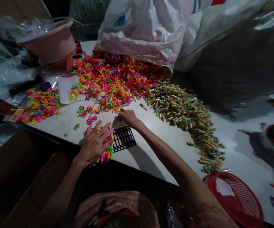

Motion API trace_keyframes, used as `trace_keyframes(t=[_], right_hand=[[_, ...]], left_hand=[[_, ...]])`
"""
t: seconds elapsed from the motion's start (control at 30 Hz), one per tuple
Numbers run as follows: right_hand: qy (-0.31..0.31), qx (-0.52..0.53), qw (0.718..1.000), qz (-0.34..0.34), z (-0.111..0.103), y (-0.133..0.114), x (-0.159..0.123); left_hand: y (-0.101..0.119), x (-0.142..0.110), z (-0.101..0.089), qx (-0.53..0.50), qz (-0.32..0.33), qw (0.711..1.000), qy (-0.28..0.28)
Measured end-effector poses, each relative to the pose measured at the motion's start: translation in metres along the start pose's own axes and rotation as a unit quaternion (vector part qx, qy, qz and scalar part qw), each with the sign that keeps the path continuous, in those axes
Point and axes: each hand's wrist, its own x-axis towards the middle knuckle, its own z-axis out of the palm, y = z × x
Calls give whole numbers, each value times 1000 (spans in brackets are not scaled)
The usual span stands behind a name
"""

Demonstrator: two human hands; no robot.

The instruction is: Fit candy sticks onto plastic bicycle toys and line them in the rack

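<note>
My left hand (93, 142) lies with its fingers spread over colourful plastic pieces (108, 153) that cover the left part of a black slotted rack (125, 138). The rack's right part shows bare slots. Just behind the rack, my right hand (129, 118) has its fingers curled together near the front edge of a big heap of small bright plastic toys (113, 82). Whatever is between those fingertips is too small to make out. A few loose toys with round wheel shapes (91, 119) lie on the white table (160, 142) beyond my left hand.
Small wrapped tubes (179, 104) form a long heap on the right. A red basket (239, 202) stands at the front right. Large plastic sacks (141, 28) rise behind the heaps. At the left are a pink basin (49, 44) and a smaller toy pile (42, 106).
</note>
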Motion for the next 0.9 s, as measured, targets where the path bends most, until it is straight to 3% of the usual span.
trace_keyframes(t=[0.23,0.33,0.5,0.57,0.67,0.73,0.8,0.9], right_hand=[[17,66,990,120,4,47,-36],[-1,87,983,163,14,51,-35],[54,184,957,217,30,50,-30],[79,309,922,220,36,46,-33],[102,540,815,184,48,33,-45],[112,626,757,148,55,19,-55],[113,658,736,115,61,7,-62],[105,667,733,82,67,-7,-63]], left_hand=[[-1,-1,3,-20,-2,999,25],[-1,-1,3,-17,-3,1000,23],[-2,-2,2,-14,2,1000,19],[-2,-2,2,-15,1,1000,16],[-2,-2,2,-12,0,1000,9],[-2,-2,1,-10,1,1000,5],[-1,-2,0,-9,2,1000,6],[-1,-1,0,-9,3,1000,7]])
